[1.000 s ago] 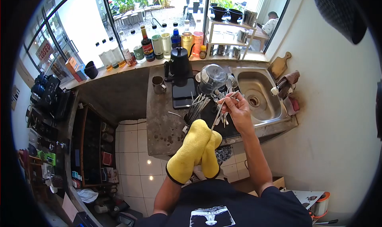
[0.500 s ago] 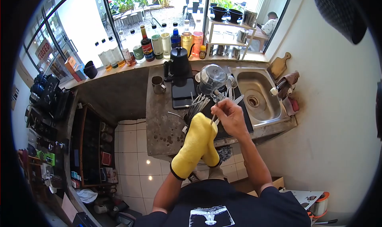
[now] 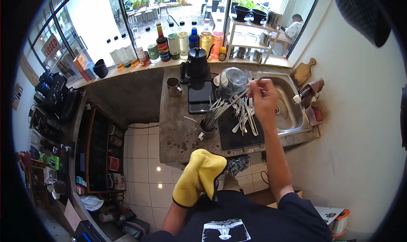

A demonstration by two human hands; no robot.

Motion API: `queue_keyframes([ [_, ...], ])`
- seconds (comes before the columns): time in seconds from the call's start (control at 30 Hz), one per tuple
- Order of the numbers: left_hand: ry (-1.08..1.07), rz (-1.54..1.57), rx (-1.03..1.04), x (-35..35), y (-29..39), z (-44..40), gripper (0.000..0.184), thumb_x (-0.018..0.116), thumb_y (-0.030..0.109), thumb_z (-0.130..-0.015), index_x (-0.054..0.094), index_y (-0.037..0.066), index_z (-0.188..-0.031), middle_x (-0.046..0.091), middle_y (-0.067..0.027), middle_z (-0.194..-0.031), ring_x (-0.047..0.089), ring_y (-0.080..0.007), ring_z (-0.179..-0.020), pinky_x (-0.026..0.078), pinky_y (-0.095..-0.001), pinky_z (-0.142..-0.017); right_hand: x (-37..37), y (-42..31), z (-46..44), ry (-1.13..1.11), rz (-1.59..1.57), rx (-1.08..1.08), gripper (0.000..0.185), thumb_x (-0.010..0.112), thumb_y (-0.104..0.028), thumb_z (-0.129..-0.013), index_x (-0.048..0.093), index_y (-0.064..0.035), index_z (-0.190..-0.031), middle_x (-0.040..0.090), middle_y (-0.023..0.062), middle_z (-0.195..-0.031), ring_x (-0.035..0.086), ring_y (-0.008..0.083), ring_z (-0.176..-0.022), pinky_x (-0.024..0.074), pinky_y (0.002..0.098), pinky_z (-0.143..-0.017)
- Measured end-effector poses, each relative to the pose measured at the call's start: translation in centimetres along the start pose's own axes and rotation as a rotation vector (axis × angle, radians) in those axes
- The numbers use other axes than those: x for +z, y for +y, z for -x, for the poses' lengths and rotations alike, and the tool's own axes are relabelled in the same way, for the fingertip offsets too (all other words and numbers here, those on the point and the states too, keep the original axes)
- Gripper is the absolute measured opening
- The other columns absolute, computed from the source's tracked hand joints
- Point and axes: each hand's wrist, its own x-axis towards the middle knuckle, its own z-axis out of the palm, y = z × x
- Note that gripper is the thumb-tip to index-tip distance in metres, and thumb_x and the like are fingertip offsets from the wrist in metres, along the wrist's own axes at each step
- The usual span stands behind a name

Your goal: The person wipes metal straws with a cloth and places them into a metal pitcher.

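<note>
One thin metal straw (image 3: 240, 97) clamped between thumb and fingertips of the right hand (image 3: 263, 100), raised above the right part of a concrete counter (image 3: 171, 125). Slants down to the left past a clear jar (image 3: 233, 82), lower end hard to trace against a bundle of straws (image 3: 214, 114) in a dark cup (image 3: 208, 134). Nearer, a yellow cloth (image 3: 196, 176) draped over the left hand, fingers wholly hidden; impossible to tell the grip beneath. On a black mat (image 3: 233, 142) right of the cup, spoons (image 3: 235, 128) and loose straws (image 3: 252, 121) in a heap, too overlapped to count. At right, a steel sink (image 3: 292, 102) partly blocked by the right hand and forearm (image 3: 276, 161). Below the counter's near edge, a speckled bundle (image 3: 238, 165), hard to make out.
</note>
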Motion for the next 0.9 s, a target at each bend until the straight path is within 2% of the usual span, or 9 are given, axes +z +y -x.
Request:
queue_keyframes([
  [0.03, 0.001, -0.003, -0.005, 1.0, 0.7, 1.3, 0.024, 0.052, 0.031, -0.095, 0.056, 0.007, -0.100, 0.059, -0.0032, -0.090, 0.058, -0.0150, -0.085, 0.044, -0.0260, -0.076, 0.3, 0.1, 0.2, -0.067, 0.112, -0.033, 0.011, 0.063, -0.010, -0.092, 0.057, -0.0012, -0.088, 0.065, 0.0042, -0.075, 0.061, 0.0086, -0.064, 0.0487, 0.0237, -0.058],
  [0.1, 0.194, -0.017, 0.141, 1.6, 1.1, 2.6, 0.031, 0.037, 0.032, -0.103, 0.049, 0.006, -0.113, 0.059, -0.0060, -0.104, 0.057, -0.0142, -0.091, 0.045, -0.0262, -0.081, 1.6, 2.0, 1.7, -0.120, 0.115, -0.049, 0.010, 0.063, -0.009, -0.091, 0.058, -0.0013, -0.089, 0.065, 0.0074, -0.074, 0.062, 0.0113, -0.064, 0.0491, 0.0266, -0.058],
  [0.17, 0.200, 0.077, 0.188, -0.1, 0.6, 3.4, 0.023, 0.044, 0.023, -0.100, 0.049, 0.005, -0.112, 0.060, -0.0077, -0.106, 0.058, -0.0160, -0.094, 0.046, -0.0276, -0.082, 3.0, 3.7, 3.1, -0.218, 0.254, -0.204, 0.009, 0.062, -0.008, -0.091, 0.060, 0.0001, -0.092, 0.063, 0.0071, -0.075, 0.062, 0.0097, -0.065, 0.0506, 0.0272, -0.058],
  [0.2, 0.197, -0.532, 0.428, -1.6, 0.2, 3.5, 0.029, 0.050, 0.024, -0.097, 0.049, 0.006, -0.119, 0.059, -0.0087, -0.112, 0.057, -0.0202, -0.103, 0.045, -0.0302, -0.089, 3.7, 4.3, 3.8, -0.218, 0.252, -0.202, 0.009, 0.062, -0.008, -0.091, 0.060, 0.0001, -0.092, 0.063, 0.0071, -0.075, 0.062, 0.0097, -0.065, 0.0506, 0.0272, -0.058],
  [0.3, 0.046, -1.586, 0.498, -4.7, 2.0, 2.9, 0.049, 0.064, 0.021, -0.084, 0.047, 0.012, -0.130, 0.056, -0.0107, -0.122, 0.052, -0.0303, -0.117, 0.039, -0.0364, -0.102, 5.8, 6.4, 5.3, -0.303, 0.269, -0.224, 0.009, 0.064, -0.007, -0.089, 0.061, 0.0002, -0.094, 0.064, 0.0114, -0.078, 0.066, 0.0173, -0.069, 0.0516, 0.0314, -0.062],
  [0.33, 0.131, -1.850, 0.569, -4.8, 1.7, 3.4, 0.052, 0.064, 0.021, -0.083, 0.047, 0.013, -0.131, 0.055, -0.0104, -0.123, 0.050, -0.0317, -0.119, 0.036, -0.0377, -0.105, 6.6, 7.1, 5.6, -0.335, 0.248, -0.322, 0.010, 0.064, -0.007, -0.088, 0.060, 0.0002, -0.094, 0.063, 0.0134, -0.082, 0.064, 0.0258, -0.073, 0.0508, 0.0348, -0.064],
  [0.4, 0.259, -1.897, 0.666, -5.4, 0.7, 4.2, 0.054, 0.065, 0.023, -0.083, 0.047, 0.014, -0.133, 0.054, -0.0094, -0.126, 0.046, -0.0316, -0.123, 0.031, -0.0400, -0.108, 7.4, 8.0, 6.2, -0.444, 0.236, -0.367, 0.013, 0.064, -0.008, -0.086, 0.059, 0.0006, -0.095, 0.063, 0.0159, -0.089, 0.062, 0.0357, -0.084, 0.0497, 0.0409, -0.071],
  [0.83, 0.338, -1.809, 0.752, -4.7, -1.1, 3.3, 0.058, 0.069, 0.022, -0.082, 0.047, 0.014, -0.135, 0.053, -0.0069, -0.130, 0.046, -0.0287, -0.124, 0.029, -0.0418, -0.110, 10.0, 11.5, 5.7, -0.684, 0.536, -0.298, 0.014, 0.059, -0.010, -0.089, 0.063, 0.0020, -0.095, 0.059, 0.0184, -0.090, 0.061, 0.0377, -0.082, 0.0501, 0.0436, -0.072],
  [0.9, 0.322, -1.802, 0.756, -4.5, -0.9, 2.9, 0.056, 0.068, 0.022, -0.082, 0.047, 0.014, -0.134, 0.053, -0.0069, -0.129, 0.047, -0.0285, -0.123, 0.029, -0.0416, -0.109, 10.0, 11.5, 5.4, -0.614, 0.498, -0.317, 0.014, 0.058, -0.008, -0.088, 0.063, 0.0036, -0.094, 0.058, 0.0190, -0.089, 0.061, 0.0385, -0.081, 0.0499, 0.0443, -0.072],
])
